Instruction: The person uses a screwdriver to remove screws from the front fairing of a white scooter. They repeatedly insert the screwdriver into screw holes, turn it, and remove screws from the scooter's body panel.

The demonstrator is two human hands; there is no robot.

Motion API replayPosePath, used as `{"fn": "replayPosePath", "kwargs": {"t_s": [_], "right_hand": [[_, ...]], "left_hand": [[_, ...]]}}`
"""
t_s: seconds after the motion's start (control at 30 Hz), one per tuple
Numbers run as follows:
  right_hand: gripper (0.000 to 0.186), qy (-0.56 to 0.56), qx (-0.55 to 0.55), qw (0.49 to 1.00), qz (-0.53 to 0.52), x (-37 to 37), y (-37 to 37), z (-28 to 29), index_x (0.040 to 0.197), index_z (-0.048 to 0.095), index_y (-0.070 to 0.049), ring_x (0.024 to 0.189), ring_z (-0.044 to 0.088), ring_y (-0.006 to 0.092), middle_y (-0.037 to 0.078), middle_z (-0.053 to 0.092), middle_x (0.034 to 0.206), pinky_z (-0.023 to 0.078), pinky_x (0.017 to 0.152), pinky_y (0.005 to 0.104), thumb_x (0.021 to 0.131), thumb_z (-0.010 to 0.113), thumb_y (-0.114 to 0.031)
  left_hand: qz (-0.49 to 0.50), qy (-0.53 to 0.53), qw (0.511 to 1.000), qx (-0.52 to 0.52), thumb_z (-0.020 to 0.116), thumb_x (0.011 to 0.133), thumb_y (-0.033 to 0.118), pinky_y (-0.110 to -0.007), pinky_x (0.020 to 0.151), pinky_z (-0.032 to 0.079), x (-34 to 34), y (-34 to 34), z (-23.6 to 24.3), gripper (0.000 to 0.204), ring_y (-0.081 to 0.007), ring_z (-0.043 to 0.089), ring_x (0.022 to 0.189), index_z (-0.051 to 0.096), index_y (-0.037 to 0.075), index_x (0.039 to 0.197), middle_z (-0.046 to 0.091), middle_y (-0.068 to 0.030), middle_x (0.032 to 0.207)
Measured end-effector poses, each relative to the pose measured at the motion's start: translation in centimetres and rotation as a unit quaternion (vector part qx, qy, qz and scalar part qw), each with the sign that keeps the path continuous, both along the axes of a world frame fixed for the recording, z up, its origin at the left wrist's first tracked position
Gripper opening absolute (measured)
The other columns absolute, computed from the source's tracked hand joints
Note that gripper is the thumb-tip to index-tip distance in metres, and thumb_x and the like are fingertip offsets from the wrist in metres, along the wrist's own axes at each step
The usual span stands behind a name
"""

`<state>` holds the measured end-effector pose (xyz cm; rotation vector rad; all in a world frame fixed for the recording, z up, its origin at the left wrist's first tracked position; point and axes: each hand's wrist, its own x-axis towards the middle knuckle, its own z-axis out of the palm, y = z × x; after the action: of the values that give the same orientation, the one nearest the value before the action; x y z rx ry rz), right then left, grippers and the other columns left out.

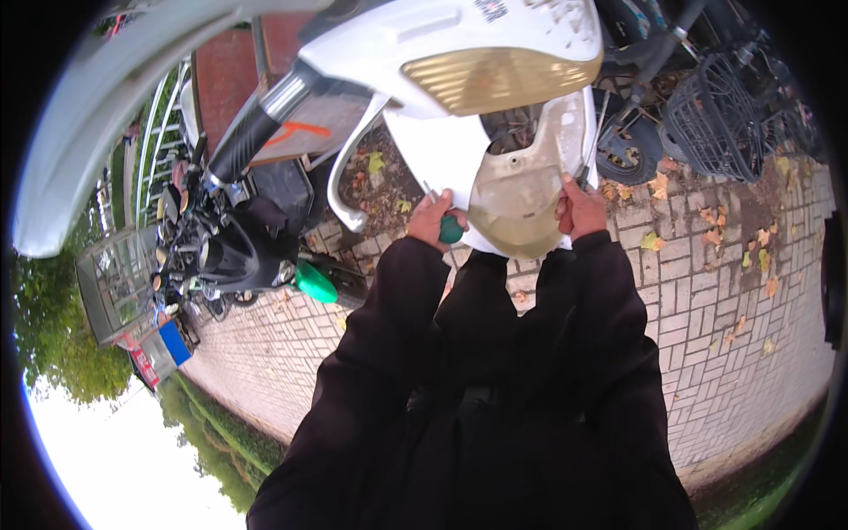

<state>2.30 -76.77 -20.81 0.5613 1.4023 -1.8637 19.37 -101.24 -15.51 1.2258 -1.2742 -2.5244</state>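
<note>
My left hand [430, 219] is closed round a screwdriver with a rounded green handle [451, 230]; a short bit of thin metal shaft shows above the fingers. It is beside the left edge of a white scooter's front body [446, 146]. My right hand [583, 210] is closed at the right edge of the same body, fingers pinched by a thin dark and metallic piece that I cannot make out. Between the hands is a yellowed translucent cover [517, 208] with a dark opening [515, 132] above it, where some inner parts show.
Above my hands hang the scooter's yellowed ribbed lamp lens [503, 75], black handlebar grip [240, 141] and white brake lever [349, 177]. A dark scooter [243, 252] with a green mudguard [315, 283] stands left. Right are a wheel [629, 155] and wire basket [720, 119]. Fallen leaves dot the brick paving [707, 327].
</note>
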Motion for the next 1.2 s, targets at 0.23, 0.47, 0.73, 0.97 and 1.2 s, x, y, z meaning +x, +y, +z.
{"fn": "replayPosePath", "kwargs": {"t_s": [0.23, 0.47, 0.73, 0.97, 1.2], "right_hand": [[0.036, 0.032, 0.047, 0.998, 0.027, 0.1, -0.8, 1.6, 0.088, 0.056, -0.004, 0.043, 0.051, 0.0178, 0.006, 0.058, 0.059, 0.043, 0.043, 0.0316, 0.089, 0.082, -0.028], [0.033, 0.058, 0.083, 0.994, 0.037, -0.4, -1.1, 2.8, 0.088, 0.054, -0.006, 0.044, 0.051, 0.0175, 0.006, 0.056, 0.06, 0.044, 0.042, 0.0338, 0.089, 0.082, -0.024], [0.028, 0.054, 0.145, 0.987, 0.046, -0.5, -1.0, 3.3, 0.092, 0.056, -0.008, 0.049, 0.052, 0.0173, 0.003, 0.056, 0.067, 0.044, 0.042, 0.0354, 0.092, 0.079, -0.023], [0.025, 0.048, 0.158, 0.985, 0.048, -0.7, -1.1, 2.7, 0.096, 0.058, -0.008, 0.051, 0.053, 0.0164, 0.002, 0.056, 0.069, 0.045, 0.045, 0.035, 0.093, 0.078, -0.024], [0.026, 0.034, 0.198, 0.977, 0.07, -1.7, 0.1, 1.1, 0.097, 0.061, -0.004, 0.05, 0.053, 0.018, 0.005, 0.057, 0.068, 0.046, 0.044, 0.0361, 0.096, 0.075, -0.026]], "left_hand": [[0.095, 0.014, 0.995, 0.007, 0.068, 0.1, 0.018, -0.039, 0.054, 0.055, -1.1, -1.1, 0.7, 0.017, -0.0229, 0.066, 0.059, 0.056, 0.006, 0.099, 0.061, -0.0082, 0.074], [0.025, 0.047, 0.998, 0.018, 0.071, 0.097, 0.015, -0.039, 0.051, 0.055, -0.8, -3.2, 0.0, 0.016, -0.0253, 0.067, 0.057, 0.062, 0.002, 0.097, 0.067, -0.0136, 0.073], [-0.007, 0.074, 0.997, 0.026, 0.075, 0.093, 0.013, -0.037, 0.047, 0.053, -2.0, -5.8, 0.1, 0.019, -0.0235, 0.066, 0.052, 0.059, 0.002, 0.092, 0.066, -0.0133, 0.066], [-0.059, 0.067, 0.996, 0.018, 0.075, 0.092, 0.012, -0.035, 0.05, 0.054, -2.5, -7.2, 0.4, 0.019, -0.0218, 0.066, 0.053, 0.059, 0.001, 0.091, 0.066, -0.0126, 0.066], [-0.101, 0.063, 0.993, 0.027, 0.075, 0.092, 0.017, -0.035, 0.052, 0.054, -2.1, -7.6, 0.1, 0.022, -0.0191, 0.066, 0.054, 0.063, -0.001, 0.093, 0.068, -0.0108, 0.068]]}}
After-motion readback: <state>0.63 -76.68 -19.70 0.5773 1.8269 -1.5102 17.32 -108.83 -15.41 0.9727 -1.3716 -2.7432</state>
